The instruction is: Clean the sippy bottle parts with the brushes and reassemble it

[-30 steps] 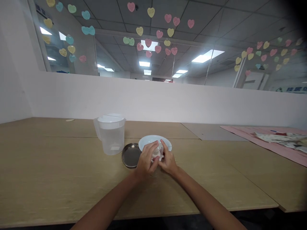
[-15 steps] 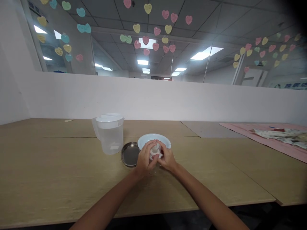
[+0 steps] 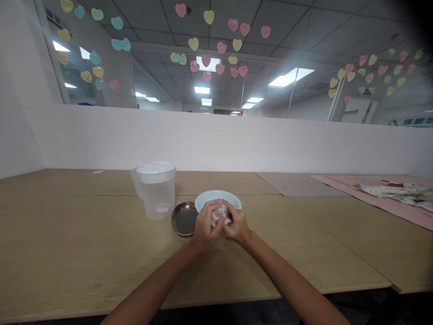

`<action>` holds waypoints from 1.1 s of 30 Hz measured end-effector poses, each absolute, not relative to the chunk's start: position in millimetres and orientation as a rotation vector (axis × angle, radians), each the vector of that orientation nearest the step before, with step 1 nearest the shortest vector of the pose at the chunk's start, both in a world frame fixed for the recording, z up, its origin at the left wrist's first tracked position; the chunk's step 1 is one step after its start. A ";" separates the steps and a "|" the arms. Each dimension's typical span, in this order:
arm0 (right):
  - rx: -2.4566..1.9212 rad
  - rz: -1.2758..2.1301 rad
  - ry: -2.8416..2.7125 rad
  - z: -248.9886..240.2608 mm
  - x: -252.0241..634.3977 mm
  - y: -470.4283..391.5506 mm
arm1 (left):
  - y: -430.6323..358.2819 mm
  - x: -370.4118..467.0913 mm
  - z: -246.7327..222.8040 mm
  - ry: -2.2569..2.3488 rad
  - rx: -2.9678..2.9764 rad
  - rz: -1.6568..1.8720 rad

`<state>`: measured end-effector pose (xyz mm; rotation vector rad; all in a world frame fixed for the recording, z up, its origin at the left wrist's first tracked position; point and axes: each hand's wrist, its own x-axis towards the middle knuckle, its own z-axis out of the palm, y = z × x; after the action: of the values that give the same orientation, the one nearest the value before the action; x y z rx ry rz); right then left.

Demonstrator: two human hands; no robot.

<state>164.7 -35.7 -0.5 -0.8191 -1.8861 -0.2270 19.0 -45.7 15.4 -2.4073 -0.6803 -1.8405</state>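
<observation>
Between my two hands stands a small clear baby bottle (image 3: 219, 218), with a see-through dome on top and a white collar below it. My left hand (image 3: 205, 225) wraps its left side, thumb across the front. From the right, my right hand (image 3: 237, 224) closes on it, fingertips meeting the left ones over the dome. Fingers cover much of the collar, and the clear lower body shows only faintly. Right behind the hands lies a pale blue-white dish (image 3: 216, 194), partly hidden by them. A round metal pan (image 3: 184, 220) sits just left of my left hand.
A translucent lidded pitcher (image 3: 156, 194) stands left of the pan. A pink cloth (image 3: 338, 183) with crumpled fabric and a blue pen-like object lies at the far right. The wooden table (image 3: 101, 253) meets a white wall (image 3: 216, 140) at the back, with windows above.
The view has shifted very slightly. Both hands stay around the bottle in almost the same grip.
</observation>
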 end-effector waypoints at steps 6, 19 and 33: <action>-0.775 -0.180 -1.903 -0.5 164.6 -35.7 | -44.2 21.0 13.9 -0.681 -2.326 -1.861; -0.768 -0.199 -1.957 5.9 174.7 -39.1 | -40.8 9.2 3.5 -0.730 -2.687 -1.682; -0.734 -0.225 -1.891 9.7 171.8 -42.6 | -46.4 15.9 7.9 -1.063 -2.796 -1.619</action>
<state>171.8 -42.6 9.7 -0.7335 -1.8914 -0.2246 15.9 -46.4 7.9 -2.7959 -1.0627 -1.6191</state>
